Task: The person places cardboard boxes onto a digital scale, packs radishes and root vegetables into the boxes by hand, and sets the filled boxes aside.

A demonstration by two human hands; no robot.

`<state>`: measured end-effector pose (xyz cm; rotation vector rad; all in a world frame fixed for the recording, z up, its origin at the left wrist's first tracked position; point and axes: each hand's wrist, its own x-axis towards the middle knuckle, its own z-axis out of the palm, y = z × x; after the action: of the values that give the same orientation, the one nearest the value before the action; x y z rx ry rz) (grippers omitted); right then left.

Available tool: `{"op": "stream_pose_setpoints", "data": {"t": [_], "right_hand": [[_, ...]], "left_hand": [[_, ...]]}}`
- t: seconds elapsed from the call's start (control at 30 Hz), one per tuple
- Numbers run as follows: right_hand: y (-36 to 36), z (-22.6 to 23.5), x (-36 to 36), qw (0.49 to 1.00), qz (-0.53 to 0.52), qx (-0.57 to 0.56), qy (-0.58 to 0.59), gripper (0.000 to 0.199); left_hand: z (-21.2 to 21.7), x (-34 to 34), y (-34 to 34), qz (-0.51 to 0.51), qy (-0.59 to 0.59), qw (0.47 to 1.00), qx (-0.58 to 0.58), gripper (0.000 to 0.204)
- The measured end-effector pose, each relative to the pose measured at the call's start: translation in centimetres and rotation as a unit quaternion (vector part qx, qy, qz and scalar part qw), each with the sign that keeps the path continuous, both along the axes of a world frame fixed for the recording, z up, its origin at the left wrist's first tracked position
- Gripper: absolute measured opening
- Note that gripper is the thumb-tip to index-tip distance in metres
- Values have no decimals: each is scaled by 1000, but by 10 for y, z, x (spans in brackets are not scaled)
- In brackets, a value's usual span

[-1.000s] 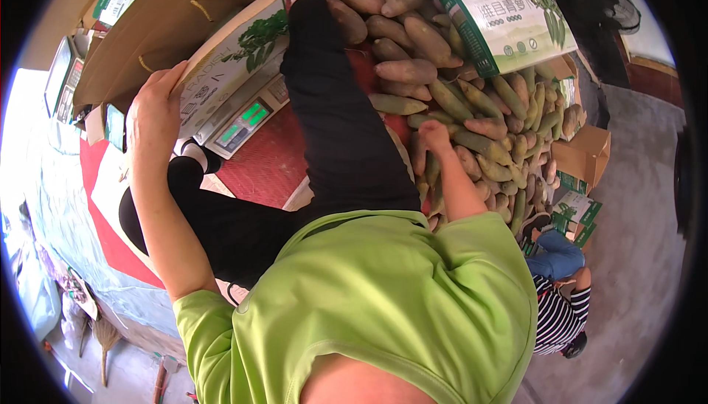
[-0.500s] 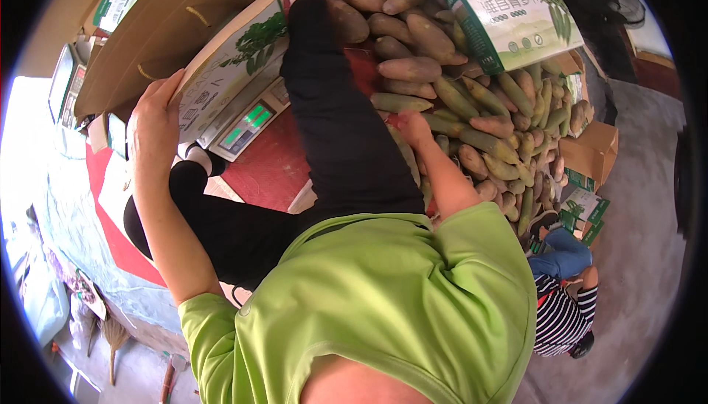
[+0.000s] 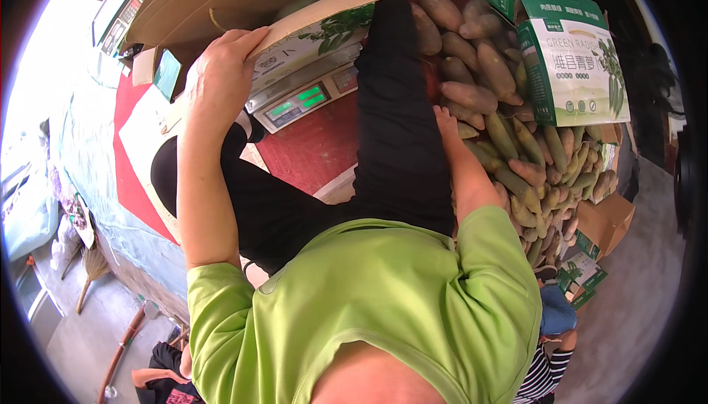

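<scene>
My left hand (image 3: 220, 76) is closed on the upper edge of an open cardboard carton (image 3: 313, 37), thumb and fingers over its near wall. A green radish (image 3: 304, 3) shows inside the carton. Beneath it sits a digital scale (image 3: 297, 106) with lit green displays. My right hand (image 3: 447, 121) is beside my black-trousered leg, at the near edge of a radish pile (image 3: 516, 157). Its fingertips show apart, with nothing visible in them; the leg hides part of this hand. A green radish (image 3: 466, 131) lies right next to it.
Another printed carton (image 3: 579, 64) stands over the pile's far right. A brown box (image 3: 606, 223) and flattened green cartons (image 3: 581, 275) lie on the right. A person in a striped top (image 3: 542, 374) is at lower right, another person (image 3: 166, 374) at lower left. A broom (image 3: 92, 271) lies left.
The view has shifted, so the scene sits further right and lower. My right hand has moved off the radishes toward my leg. My left hand keeps its hold on the carton.
</scene>
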<state>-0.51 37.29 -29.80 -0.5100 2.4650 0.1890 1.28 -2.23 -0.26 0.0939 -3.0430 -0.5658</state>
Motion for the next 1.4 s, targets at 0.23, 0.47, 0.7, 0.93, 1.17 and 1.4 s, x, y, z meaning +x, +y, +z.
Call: {"op": "stream_pose_setpoints", "data": {"t": [0.23, 0.47, 0.7, 0.93, 1.17, 1.4], "right_hand": [[17, -10, 20, 997, 29, 20, 62, 23], [37, 53, 24, 972, -114, -147, 145, 40], [132, 43, 15, 764, -400, -438, 252, 51], [62, 200, -30, 653, -408, -575, 276, 46], [-19, 312, -80, 493, -251, -794, 250, 41], [-137, 338, -100, 462, -196, -863, 58, 35]], "left_hand": [[-2, -5, 1, -7, 12, 1000, 8, 34], [-6, 1, -2, -1, 26, 1000, 0, 31], [-6, -3, 0, -8, 26, 1000, -10, 30], [-7, 0, -4, -16, 30, 999, -6, 31], [-10, 0, -5, -18, 33, 999, -27, 34], [-12, 1, -6, -27, 37, 999, -21, 35]]}}
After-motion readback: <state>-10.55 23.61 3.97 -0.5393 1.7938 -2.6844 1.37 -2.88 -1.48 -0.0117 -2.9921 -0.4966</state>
